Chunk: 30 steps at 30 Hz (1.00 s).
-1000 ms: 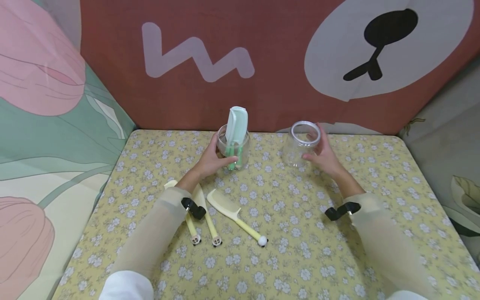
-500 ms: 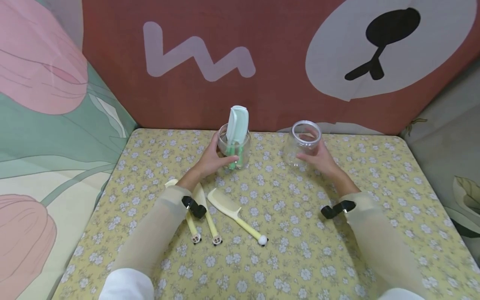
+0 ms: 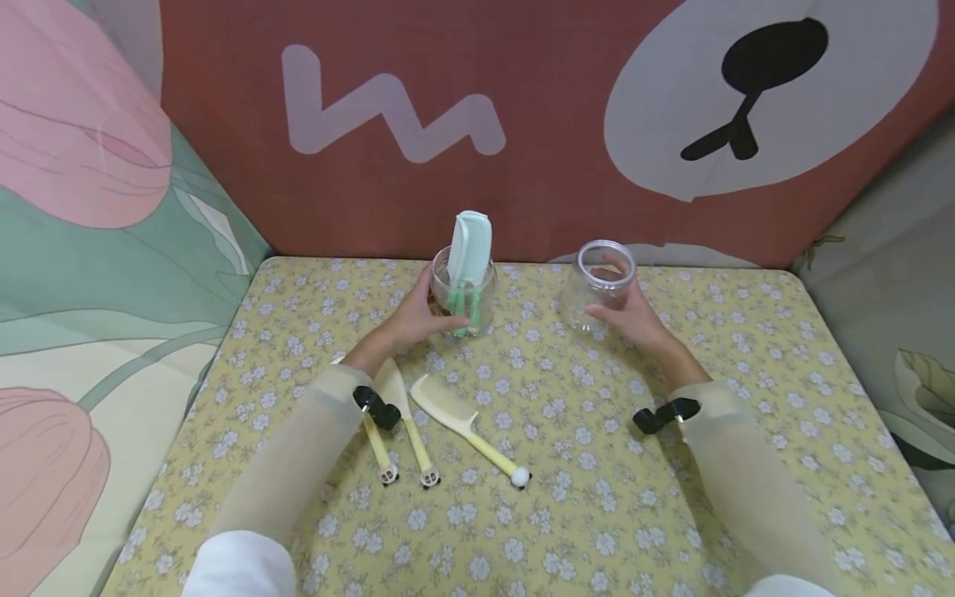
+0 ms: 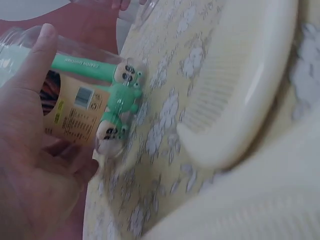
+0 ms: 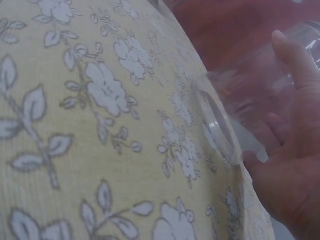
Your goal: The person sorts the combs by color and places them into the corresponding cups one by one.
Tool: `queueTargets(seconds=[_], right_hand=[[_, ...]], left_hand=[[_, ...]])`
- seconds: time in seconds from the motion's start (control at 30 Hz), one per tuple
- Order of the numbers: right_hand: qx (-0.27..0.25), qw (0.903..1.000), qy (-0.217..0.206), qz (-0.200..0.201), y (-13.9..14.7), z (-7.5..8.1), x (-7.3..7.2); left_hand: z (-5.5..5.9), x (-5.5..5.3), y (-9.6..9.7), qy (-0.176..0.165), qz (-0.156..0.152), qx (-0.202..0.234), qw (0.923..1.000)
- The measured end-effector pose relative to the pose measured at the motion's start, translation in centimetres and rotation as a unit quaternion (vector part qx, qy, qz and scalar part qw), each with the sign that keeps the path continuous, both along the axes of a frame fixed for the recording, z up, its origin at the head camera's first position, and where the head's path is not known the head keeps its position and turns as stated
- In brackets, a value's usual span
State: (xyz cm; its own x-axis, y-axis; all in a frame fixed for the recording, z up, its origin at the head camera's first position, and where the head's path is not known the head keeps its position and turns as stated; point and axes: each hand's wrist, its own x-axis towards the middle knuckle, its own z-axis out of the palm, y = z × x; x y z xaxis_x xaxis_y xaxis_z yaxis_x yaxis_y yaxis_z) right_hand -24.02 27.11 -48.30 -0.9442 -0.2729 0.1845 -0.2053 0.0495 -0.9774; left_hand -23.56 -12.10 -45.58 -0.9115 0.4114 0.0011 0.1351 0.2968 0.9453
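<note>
In the head view my left hand (image 3: 413,319) grips a clear jar (image 3: 488,307) at the back of the table, its thumb across the front. Mint-green combs (image 3: 472,249) stand in that jar, heads up above the rim. The left wrist view shows their green handles (image 4: 82,67) ending in panda heads at the jar's bottom, beside a brown printed label (image 4: 77,107). Further right, my right hand (image 3: 634,315) holds a second clear jar (image 3: 578,303), thumb in front and fingers behind. Through its wall no contents show. This jar's base (image 5: 220,125) meets the tablecloth in the right wrist view.
A cream comb (image 3: 445,406) with a yellow handle lies in front of the left jar. Two more pale combs, one of them a yellow-handled comb (image 3: 414,439), lie partly under my left forearm. Behind the flowered tablecloth (image 3: 597,497) rises a reddish-brown printed backdrop (image 3: 373,207).
My right hand has shifted left around its jar, the thumb further across the front and the fingers further behind. My left wrist has drawn slightly left; both jars stay in about the same place.
</note>
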Motion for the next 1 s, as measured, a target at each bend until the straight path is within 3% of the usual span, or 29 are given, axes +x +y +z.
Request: queueTargets(seconds=[0.27, 0.43, 0.67, 0.83, 1.0], right_hand=[[-0.011, 0.9999, -0.002, 0.003, -0.1, 0.1, 0.2], [-0.024, 0.9996, 0.015, 0.006, -0.2, -0.1, 0.0], [-0.036, 0.9991, 0.024, 0.002, -0.4, -0.3, 0.0], [-0.022, 0.9996, 0.015, -0.004, -0.5, -0.3, 0.1], [-0.012, 0.9999, 0.010, -0.005, -0.4, -0.3, 0.1]], left_hand=[[1.0, 0.8, -3.0, -0.040, 0.007, -0.066, 0.9970], [1.5, 1.5, -5.9, 0.000, -0.010, -0.117, 0.9930], [2.0, 4.1, -10.0, 0.053, -0.026, -0.186, 0.9808], [2.2, 6.0, -12.1, 0.055, -0.031, -0.197, 0.9783], [1.8, 7.3, -13.2, 0.046, -0.028, -0.240, 0.9692]])
